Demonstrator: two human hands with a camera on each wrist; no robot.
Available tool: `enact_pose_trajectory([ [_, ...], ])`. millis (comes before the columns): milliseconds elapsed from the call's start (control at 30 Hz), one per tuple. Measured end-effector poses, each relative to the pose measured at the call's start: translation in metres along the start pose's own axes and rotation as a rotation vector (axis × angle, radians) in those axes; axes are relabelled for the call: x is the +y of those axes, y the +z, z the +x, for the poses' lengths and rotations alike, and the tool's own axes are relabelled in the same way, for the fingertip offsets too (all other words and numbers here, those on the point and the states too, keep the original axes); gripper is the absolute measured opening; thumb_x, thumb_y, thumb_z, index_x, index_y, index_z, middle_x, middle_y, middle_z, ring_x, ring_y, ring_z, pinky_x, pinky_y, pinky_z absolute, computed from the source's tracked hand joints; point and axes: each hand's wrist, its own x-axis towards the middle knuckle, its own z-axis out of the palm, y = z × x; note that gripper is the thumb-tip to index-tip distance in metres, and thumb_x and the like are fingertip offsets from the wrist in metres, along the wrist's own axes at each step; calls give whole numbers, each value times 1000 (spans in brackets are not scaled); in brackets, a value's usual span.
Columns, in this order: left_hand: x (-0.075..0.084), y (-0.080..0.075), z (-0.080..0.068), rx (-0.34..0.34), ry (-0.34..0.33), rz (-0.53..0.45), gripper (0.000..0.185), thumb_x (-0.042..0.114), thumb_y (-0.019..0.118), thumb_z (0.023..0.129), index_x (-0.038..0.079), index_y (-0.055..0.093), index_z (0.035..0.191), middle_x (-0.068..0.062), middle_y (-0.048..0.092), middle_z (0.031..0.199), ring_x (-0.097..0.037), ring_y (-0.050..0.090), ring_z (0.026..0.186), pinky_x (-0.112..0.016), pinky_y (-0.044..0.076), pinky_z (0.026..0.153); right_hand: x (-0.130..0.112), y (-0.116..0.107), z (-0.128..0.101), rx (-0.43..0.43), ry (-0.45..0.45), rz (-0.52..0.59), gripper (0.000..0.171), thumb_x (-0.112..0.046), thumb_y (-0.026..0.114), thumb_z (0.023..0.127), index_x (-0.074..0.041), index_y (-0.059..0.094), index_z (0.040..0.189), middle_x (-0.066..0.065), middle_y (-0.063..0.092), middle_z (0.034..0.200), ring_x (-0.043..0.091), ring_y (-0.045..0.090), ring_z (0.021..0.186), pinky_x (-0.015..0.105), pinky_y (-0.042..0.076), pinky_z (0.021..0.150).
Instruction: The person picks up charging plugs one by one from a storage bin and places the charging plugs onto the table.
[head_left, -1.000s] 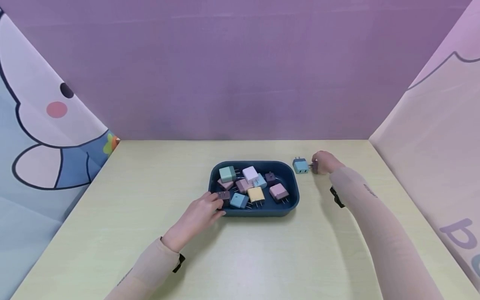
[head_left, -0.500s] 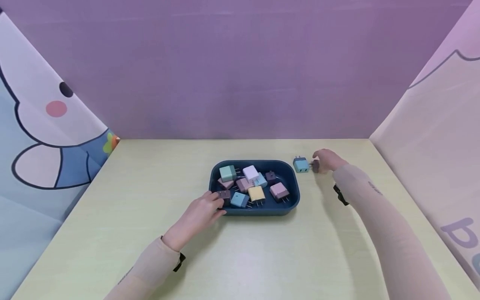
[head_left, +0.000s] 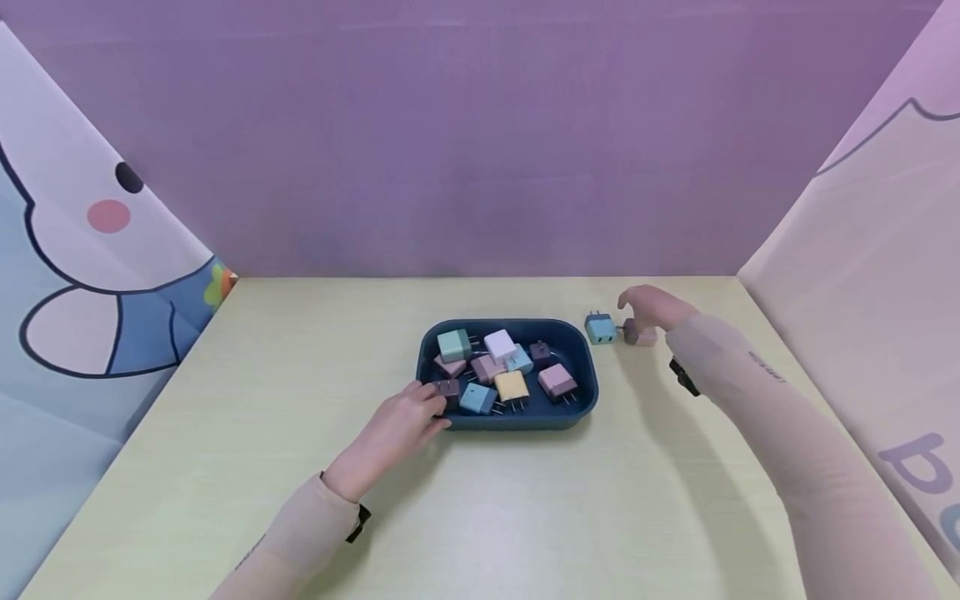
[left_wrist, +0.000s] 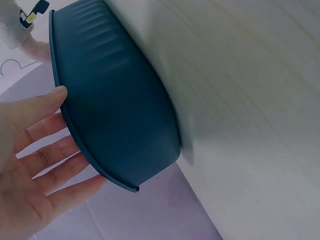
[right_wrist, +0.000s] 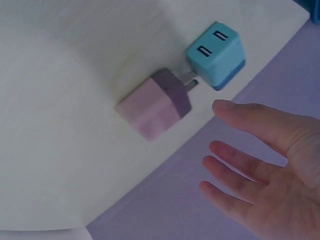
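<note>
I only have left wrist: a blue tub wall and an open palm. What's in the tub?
Observer: The head view shows the tray full of small plug adapters in several colours.
Operator: Left hand holding any?
Observer: The left hand rests at the tray's near left corner, fingers by a dark adapter; a grip is not clear.
Operator: Right hand?
Observer: The right hand is open and holds nothing; it hovers by a pink adapter and a blue adapter lying together on the table, right of the tray.
</note>
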Motion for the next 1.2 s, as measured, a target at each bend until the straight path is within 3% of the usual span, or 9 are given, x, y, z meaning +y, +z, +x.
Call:
enact_pose_trajectory([
  [267,-1,2,0,10,11,0,16,17,73,72,7,62,74,-3,54,74,-14,45,66,-25,43,56,-19,-14,-5,-20,1,16,53,13,58,69,5,47,120,29,43,124,40,45,110,49,39,86],
  [367,0,2,0,12,13,-3,16,17,73,71,7,61,74,-3,54,74,-14,45,66,-25,43,55,-28,-18,-7,-44,17,3,57,16,57,68,5,45,122,28,41,125,39,44,111,49,40,86],
  [667,-1,2,-1,10,7,7,15,16,73,71,7,62,74,-2,54,74,-14,45,66,-24,44,56,-58,-26,-17,-19,-1,41,46,14,44,80,3,44,125,24,42,127,31,50,99,43,45,79],
  [867,-1,1,0,7,7,3,15,17,73,71,7,62,75,-3,54,74,-14,45,66,-25,44,56,-83,-24,-16,46,-124,-107,42,15,47,80,3,49,120,21,48,124,34,46,111,42,40,89],
  [1200,-3,0,-1,-6,-6,-13,14,16,72,73,7,62,75,-2,53,74,-14,43,66,-24,43,56,-125,-21,-14,33,-207,-203,41,5,59,80,-2,52,120,16,52,118,26,52,101,36,43,85],
])
